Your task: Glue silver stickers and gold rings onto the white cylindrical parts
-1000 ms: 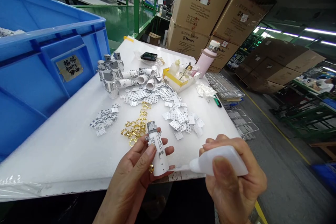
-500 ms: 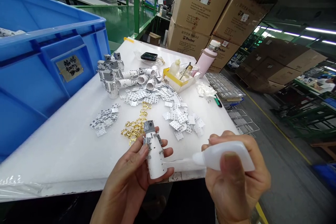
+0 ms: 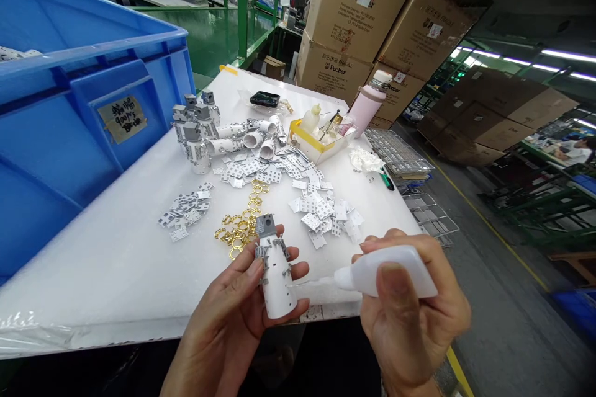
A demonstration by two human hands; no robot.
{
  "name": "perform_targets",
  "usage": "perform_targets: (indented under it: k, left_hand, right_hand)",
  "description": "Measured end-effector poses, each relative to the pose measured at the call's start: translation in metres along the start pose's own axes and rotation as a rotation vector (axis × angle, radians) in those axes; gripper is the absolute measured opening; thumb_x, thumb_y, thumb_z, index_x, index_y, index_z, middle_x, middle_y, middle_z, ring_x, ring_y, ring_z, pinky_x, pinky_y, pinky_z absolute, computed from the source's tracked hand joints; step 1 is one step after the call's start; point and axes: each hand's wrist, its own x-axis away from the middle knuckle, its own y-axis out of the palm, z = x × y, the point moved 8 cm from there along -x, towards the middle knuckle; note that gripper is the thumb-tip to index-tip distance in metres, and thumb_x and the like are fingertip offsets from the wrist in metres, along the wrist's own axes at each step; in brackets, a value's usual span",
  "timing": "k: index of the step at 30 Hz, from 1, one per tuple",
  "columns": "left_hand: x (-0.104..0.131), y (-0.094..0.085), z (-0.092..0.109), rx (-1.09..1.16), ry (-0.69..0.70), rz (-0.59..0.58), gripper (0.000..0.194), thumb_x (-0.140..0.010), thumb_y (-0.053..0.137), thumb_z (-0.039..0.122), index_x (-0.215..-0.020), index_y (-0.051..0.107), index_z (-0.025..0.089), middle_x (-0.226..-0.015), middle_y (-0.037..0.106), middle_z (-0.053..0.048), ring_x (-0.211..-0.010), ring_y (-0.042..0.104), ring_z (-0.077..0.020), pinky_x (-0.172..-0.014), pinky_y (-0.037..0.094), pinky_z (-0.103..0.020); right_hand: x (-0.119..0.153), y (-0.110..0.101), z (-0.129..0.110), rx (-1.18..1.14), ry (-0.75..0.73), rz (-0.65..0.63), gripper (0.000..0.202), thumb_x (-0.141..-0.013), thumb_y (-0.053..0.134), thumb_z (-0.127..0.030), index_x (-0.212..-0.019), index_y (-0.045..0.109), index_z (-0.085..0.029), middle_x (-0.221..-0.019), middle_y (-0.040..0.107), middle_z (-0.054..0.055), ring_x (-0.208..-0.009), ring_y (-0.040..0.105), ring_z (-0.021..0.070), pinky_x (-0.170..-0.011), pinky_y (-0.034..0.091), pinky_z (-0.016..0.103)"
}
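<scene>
A white surface (image 3: 116,260) stands in a warehouse hall, a big blue crate (image 3: 69,124) at its left edge. Behind it rise green steel posts (image 3: 241,6) and shelving, and stacked brown cardboard boxes (image 3: 354,18) lean to the right. The grey concrete floor (image 3: 503,298) carries a yellow line (image 3: 493,229). Strip lights (image 3: 559,56) glow along the dark right side.

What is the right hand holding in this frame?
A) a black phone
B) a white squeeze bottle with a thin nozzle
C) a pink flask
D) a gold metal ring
B: the right hand grips a white squeeze bottle, its thin nozzle aimed at the white tapered model part in the left hand.
</scene>
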Motion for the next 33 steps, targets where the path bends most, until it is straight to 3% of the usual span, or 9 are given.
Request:
perform_targets:
  k: [11,17,28,33]
  left_hand:
    - [0.001,0.001,0.0,-0.01,0.019,-0.033,0.033,-0.085,0.07,0.024,-0.118,0.071,0.017,-0.107,0.077,-0.013,-0.102,0.071,-0.0321,-0.07,0.065,-0.038]
    - [0.003,0.0,0.001,-0.016,0.015,0.035,0.03,-0.088,0.066,0.022,-0.117,0.071,0.017,-0.113,0.076,-0.014,-0.103,0.071,-0.0328,-0.067,0.065,-0.036]
    - [0.004,-0.005,-0.004,-0.034,0.015,0.035,0.034,-0.089,0.067,0.028,-0.121,0.069,0.019,-0.115,0.075,-0.015,-0.108,0.069,-0.0331,-0.071,0.063,-0.039]
    - [0.005,-0.004,-0.003,-0.043,0.021,0.038,0.033,-0.088,0.068,0.028,-0.12,0.07,0.019,-0.114,0.076,-0.014,-0.109,0.069,-0.0335,-0.07,0.063,-0.038]
  right_hand:
    - [0.001,0.002,-0.003,-0.02,0.056,-0.02,0.011,-0.093,0.065,-0.031,-0.089,0.068,-0.021,-0.071,0.052,0.001,-0.066,0.052,0.0173,-0.054,0.044,0.031]
    - [0.0,-0.014,-0.009,-0.076,0.044,0.152,0.025,-0.089,0.068,-0.043,-0.079,0.069,-0.02,-0.064,0.053,0.001,-0.06,0.05,0.016,-0.05,0.042,0.03]
    - [0.008,-0.009,-0.003,-0.023,0.023,-0.006,0.016,-0.092,0.065,-0.035,-0.087,0.069,-0.021,-0.068,0.05,0.002,-0.066,0.051,0.0179,-0.052,0.045,0.03]
    - [0.008,-0.006,0.001,-0.01,0.094,-0.045,0.016,-0.093,0.063,-0.035,-0.087,0.067,-0.02,-0.068,0.049,0.001,-0.067,0.052,0.0182,-0.053,0.043,0.03]
